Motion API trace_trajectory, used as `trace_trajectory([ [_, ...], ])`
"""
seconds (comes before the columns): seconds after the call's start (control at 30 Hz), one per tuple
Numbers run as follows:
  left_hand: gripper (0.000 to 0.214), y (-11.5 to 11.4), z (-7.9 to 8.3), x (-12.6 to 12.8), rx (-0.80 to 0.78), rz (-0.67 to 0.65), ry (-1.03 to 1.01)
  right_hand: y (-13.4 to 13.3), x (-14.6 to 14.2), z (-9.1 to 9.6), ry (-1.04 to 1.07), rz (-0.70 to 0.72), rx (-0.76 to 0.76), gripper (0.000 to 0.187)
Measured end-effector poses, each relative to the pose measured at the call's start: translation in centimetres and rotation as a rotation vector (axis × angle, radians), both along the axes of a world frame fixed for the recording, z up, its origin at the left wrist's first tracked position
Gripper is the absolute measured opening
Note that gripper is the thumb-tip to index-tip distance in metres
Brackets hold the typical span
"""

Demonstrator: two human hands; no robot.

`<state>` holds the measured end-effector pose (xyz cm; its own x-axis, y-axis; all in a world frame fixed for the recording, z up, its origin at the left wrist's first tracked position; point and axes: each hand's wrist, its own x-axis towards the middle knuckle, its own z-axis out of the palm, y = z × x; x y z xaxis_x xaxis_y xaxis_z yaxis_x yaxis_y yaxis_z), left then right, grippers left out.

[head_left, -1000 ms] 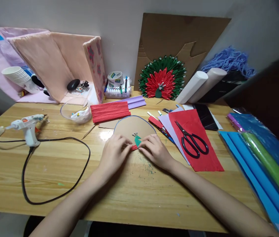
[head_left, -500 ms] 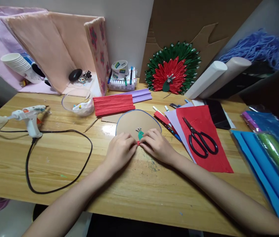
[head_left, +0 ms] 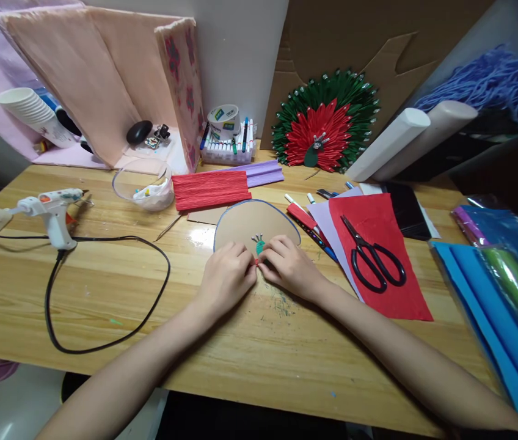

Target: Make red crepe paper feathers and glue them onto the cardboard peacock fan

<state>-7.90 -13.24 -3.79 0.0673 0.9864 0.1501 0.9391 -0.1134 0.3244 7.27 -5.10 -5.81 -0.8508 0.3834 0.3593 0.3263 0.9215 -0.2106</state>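
Between the fingertips of both hands is a small piece of red crepe paper [head_left: 256, 261], mostly hidden. My left hand [head_left: 228, 269] pinches it from the left, fingers closed. From the right, my right hand [head_left: 290, 261] pinches it too, with fingers curled. Both hands rest over the lower edge of a rounded cardboard piece [head_left: 252, 217] outlined in blue. On that cardboard, just above the fingertips, sits a small green peacock body [head_left: 259, 245] with a silvery crest.
Black-handled scissors [head_left: 371, 256] lie on a red sheet [head_left: 405, 287] at right. A corded glue gun [head_left: 57, 220] stands at left. Folded red crepe paper [head_left: 211, 190] and a clear bowl [head_left: 149, 189] lie behind. A finished red-green peacock [head_left: 325, 122] leans against cardboard.
The view has shifted slightly. Both hands stay at the cardboard's lower edge, and less of the red crepe paper shows between the fingertips.
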Motion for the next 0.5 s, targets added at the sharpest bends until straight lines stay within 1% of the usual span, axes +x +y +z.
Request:
trace_trajectory([
  [0.27,0.009,-0.1,-0.3,0.3,-0.004,0.065,0.009,0.3,0.0,-0.2,0.014,0.068,0.0,0.014],
  [0.4,0.009,-0.1,-0.4,0.3,-0.004,0.079,0.015,0.7,-0.4,0.4,-0.028,0.131,0.003,0.013],
  [0.5,0.007,-0.1,-0.4,0.3,-0.006,0.091,0.01,0.9,-0.8,0.9,-0.055,0.156,-0.023,0.012],
])
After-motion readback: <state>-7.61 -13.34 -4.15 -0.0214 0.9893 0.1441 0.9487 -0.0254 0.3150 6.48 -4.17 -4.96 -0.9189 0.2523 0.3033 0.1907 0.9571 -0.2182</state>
